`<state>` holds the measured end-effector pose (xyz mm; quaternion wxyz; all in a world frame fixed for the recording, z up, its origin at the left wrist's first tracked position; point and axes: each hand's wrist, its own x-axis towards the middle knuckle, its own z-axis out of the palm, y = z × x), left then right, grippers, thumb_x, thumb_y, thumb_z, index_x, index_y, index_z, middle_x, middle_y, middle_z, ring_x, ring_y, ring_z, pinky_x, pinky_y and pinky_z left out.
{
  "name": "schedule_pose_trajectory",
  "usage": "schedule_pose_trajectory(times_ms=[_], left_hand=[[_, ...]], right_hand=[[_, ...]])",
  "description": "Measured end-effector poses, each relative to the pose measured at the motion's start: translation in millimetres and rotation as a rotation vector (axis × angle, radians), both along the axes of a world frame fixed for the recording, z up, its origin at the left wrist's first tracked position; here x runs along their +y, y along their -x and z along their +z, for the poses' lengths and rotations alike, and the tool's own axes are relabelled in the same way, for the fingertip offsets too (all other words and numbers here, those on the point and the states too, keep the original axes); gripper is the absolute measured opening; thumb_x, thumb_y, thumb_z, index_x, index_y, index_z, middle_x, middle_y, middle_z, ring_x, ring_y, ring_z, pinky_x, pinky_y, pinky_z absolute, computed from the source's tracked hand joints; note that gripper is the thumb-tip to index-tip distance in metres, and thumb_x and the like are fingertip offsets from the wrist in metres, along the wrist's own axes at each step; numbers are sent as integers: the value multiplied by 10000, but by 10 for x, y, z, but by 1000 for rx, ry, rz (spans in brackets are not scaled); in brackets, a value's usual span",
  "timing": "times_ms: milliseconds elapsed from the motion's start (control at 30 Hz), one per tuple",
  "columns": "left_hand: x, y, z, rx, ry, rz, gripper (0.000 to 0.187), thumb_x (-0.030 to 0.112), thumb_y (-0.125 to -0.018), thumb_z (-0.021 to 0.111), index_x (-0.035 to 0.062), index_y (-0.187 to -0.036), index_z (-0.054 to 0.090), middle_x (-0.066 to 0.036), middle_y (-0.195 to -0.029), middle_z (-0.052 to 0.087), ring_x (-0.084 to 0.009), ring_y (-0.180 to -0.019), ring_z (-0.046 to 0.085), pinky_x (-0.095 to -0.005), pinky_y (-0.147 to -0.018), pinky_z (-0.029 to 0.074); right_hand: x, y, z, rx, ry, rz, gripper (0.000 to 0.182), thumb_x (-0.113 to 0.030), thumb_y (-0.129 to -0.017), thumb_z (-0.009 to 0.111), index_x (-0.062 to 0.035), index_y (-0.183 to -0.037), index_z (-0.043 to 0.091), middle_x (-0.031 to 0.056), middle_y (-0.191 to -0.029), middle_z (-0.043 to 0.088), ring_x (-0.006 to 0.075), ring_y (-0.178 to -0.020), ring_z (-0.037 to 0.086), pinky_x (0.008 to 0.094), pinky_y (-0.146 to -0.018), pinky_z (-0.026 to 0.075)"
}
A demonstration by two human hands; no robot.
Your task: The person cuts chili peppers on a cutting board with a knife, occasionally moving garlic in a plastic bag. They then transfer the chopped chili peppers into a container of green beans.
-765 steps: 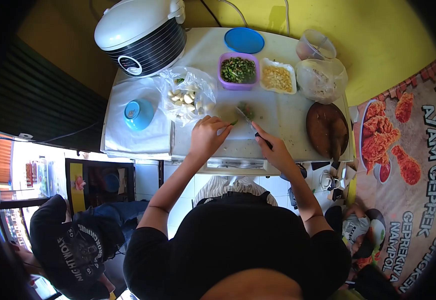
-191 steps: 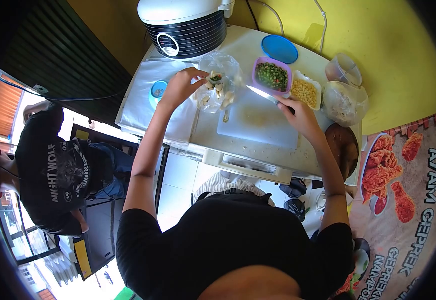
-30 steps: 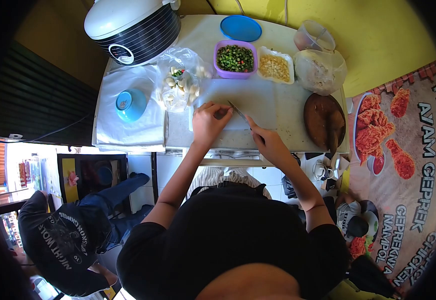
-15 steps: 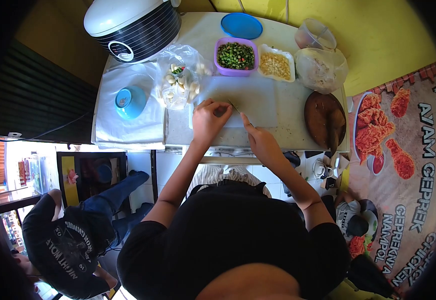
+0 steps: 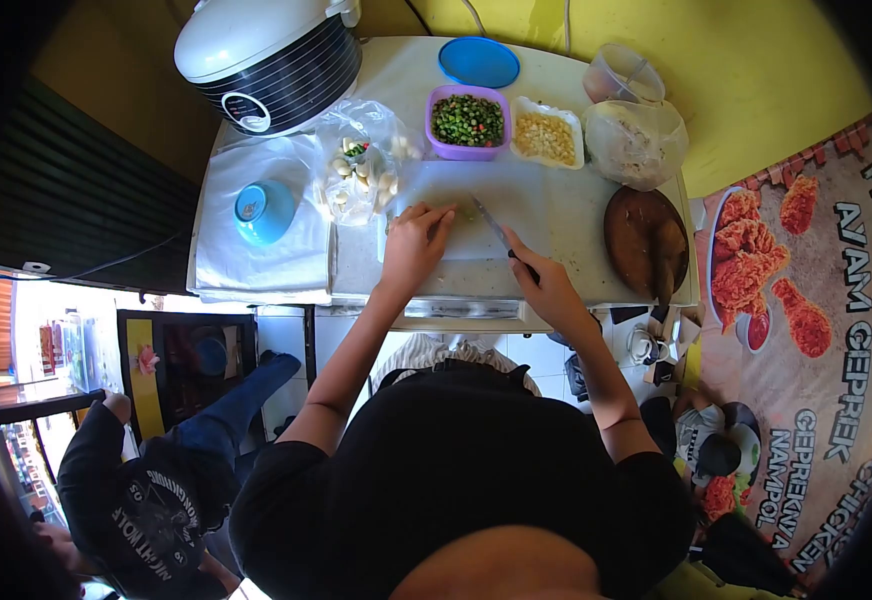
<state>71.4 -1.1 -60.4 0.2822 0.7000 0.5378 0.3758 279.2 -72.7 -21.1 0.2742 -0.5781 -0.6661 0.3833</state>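
My right hand is closed around the dark handle of a knife. The blade points up and left over a translucent white cutting board. Left of the blade, my left hand rests on the board with its fingers drawn together. What they hold, if anything, is too small to make out. Beyond the board stand a purple tub of chopped green pieces and a white tray of chopped pale pieces. A clear plastic bag with peeled garlic cloves lies near my left hand.
An upturned blue bowl sits on plastic sheets at left, below a rice cooker. A brown stone mortar with its pestle, a filled bag and a clear container stand at right. Another person is at lower left.
My right hand has drawn slightly back and right, and more of the knife blade shows, now apart from my left fingers. My left hand has shifted a little toward me.
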Motion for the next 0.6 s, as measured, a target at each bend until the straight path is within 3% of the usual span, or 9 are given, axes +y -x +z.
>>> schedule_pose_trajectory(times_ms=[167,300,400,600], left_hand=[[-9,172,438,-130,-99,46,206,117,-863,638,84,-1053,711,-76,-768,617,-180,-622,516,-305,-597,453],[152,592,750,-190,-222,236,175,111,-868,651,66,-1023,718,-80,-792,654,-144,-618,501,-282,-574,433],[359,971,846,-93,-239,328,162,128,-854,674,64,-992,732,-94,-772,649,-149,-620,509,-291,-590,444],[788,1388,694,183,-258,143,151,166,-818,699,117,-952,746,-78,-807,659,-203,-664,581,-314,-623,489]], right_hand=[[77,167,70,21,46,50,513,-98,-950,499,-188,-1441,383,101,-588,355,139,-523,354,283,-542,383],[102,230,100,-54,69,102,491,-103,-951,494,-169,-1428,400,178,-618,429,225,-511,394,308,-570,412],[162,221,75,-21,36,123,476,-110,-954,486,-161,-1420,409,202,-647,453,251,-523,418,316,-580,422],[268,278,118,-131,-24,160,497,-105,-948,487,-143,-1432,382,265,-726,532,395,-620,554,390,-638,467]])
